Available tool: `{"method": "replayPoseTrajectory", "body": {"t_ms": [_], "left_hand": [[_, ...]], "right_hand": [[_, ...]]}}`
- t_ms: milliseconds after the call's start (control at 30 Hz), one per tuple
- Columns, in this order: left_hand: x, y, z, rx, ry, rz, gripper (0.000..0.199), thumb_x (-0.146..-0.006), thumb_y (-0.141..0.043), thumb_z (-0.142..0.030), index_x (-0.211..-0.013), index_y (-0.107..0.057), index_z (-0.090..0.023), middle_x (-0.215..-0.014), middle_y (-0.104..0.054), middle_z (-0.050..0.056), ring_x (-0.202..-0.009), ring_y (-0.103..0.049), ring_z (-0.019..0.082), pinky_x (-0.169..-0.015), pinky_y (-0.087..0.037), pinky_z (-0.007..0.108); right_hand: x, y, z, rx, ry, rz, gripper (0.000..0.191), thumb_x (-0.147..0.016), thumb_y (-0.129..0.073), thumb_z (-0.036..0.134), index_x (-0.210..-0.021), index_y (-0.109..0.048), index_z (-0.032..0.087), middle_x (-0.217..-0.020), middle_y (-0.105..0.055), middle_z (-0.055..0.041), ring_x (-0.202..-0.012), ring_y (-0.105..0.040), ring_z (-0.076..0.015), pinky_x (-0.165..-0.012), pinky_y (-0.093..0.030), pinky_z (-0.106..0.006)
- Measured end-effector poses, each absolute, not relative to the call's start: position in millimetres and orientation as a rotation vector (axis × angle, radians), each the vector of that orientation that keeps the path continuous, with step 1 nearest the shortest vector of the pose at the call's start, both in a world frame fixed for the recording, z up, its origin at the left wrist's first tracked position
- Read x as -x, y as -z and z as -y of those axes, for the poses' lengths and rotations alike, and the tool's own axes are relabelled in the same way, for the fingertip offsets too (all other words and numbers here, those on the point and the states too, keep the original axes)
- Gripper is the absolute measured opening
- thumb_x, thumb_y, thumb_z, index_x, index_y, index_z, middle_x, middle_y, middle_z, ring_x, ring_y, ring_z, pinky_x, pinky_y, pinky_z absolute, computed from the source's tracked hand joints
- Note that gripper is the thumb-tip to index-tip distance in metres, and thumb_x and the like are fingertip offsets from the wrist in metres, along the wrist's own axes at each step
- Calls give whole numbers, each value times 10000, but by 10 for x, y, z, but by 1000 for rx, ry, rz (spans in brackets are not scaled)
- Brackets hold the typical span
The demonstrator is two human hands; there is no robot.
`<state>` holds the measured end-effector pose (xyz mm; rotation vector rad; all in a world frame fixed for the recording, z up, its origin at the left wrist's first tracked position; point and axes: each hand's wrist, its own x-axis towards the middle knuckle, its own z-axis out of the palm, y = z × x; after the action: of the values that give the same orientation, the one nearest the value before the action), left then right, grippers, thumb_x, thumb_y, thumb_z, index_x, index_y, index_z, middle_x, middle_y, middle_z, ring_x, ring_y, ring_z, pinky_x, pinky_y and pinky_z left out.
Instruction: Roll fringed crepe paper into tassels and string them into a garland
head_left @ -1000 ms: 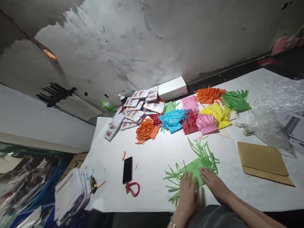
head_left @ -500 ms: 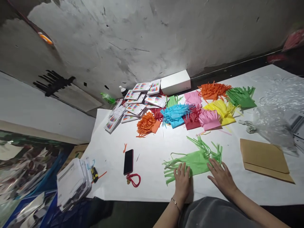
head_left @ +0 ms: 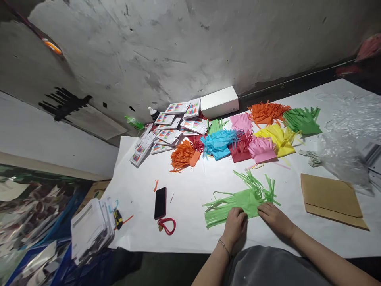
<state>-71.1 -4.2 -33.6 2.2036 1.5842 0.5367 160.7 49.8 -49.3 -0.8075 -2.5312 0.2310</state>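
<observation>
White tabletop [head_left: 190, 234] beneath bright green, fringed paper [head_left: 242, 200].

Dk grey top [head_left: 268, 267], thin metallic bracelet [head_left: 223, 246] on L wrist [head_left: 226, 240].

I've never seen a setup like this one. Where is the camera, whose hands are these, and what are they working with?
There is no robot here. One camera, worn on a person's head, looks forward and down, so these are the wearer's own bare hands.

The left hand and right hand both touch the near edge of a light green fringed sheet; whether they pinch it or only press is unclear.

Beyond it on the white-covered table lie fringed bundles in several colours, printed packets and a white box. To the left is a dark phone; to the right, a brown envelope-like item and clear plastic.
</observation>
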Motion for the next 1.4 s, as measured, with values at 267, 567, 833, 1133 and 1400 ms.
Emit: {"method": "replayPoseTrajectory", "body": {"t_ms": [267,567,833,1133,1400], "left_hand": [[673,354,67,-2125,-554,-1623,184,-831,-649,-158,-1010,-653,-199,-1001,-651,71,-946,-554,229,-835,-465,372],[580,330,64,-2067,-531,-1708,162,-847,-657,-220,-1009,-674,-215,-995,-648,72,-938,-551,240,-828,-414,393],[488,302,-3,-2057,-500,-1778,137,-870,-575,-131,-858,-682,-216,-902,-645,48,-901,-552,220,-808,-393,377],[511,343,-64,-2125,-484,-1760,174,-839,-568,-62,-812,-666,-202,-925,-649,54,-888,-562,219,-772,-431,338],[472,323,-49,-2119,-470,-1805,133,-856,-587,-84,-819,-640,-200,-930,-632,42,-894,-541,205,-772,-411,331]], "right_hand": [[-1592,480,-543,937,-359,2484,215,-990,-421,145,-913,-621,161,-905,-654,-66,-864,-582,-220,-818,-459,-402],[-1555,424,-513,1081,-430,2450,184,-915,-526,124,-749,-570,192,-765,-597,-17,-758,-557,-208,-798,-412,-398],[-1437,345,-475,1041,-386,2498,161,-912,-555,209,-1034,-660,197,-1020,-683,-69,-981,-602,-238,-911,-413,-420],[-1415,673,-664,1425,-130,2330,342,-927,-504,374,-1226,-643,283,-1297,-629,-123,-1266,-468,-397,-1030,-221,-698],[-2260,423,-696,1564,13,2171,367,-990,-342,263,-1188,-631,155,-1279,-597,-197,-1234,-505,-331,-1007,-366,-595]]}}
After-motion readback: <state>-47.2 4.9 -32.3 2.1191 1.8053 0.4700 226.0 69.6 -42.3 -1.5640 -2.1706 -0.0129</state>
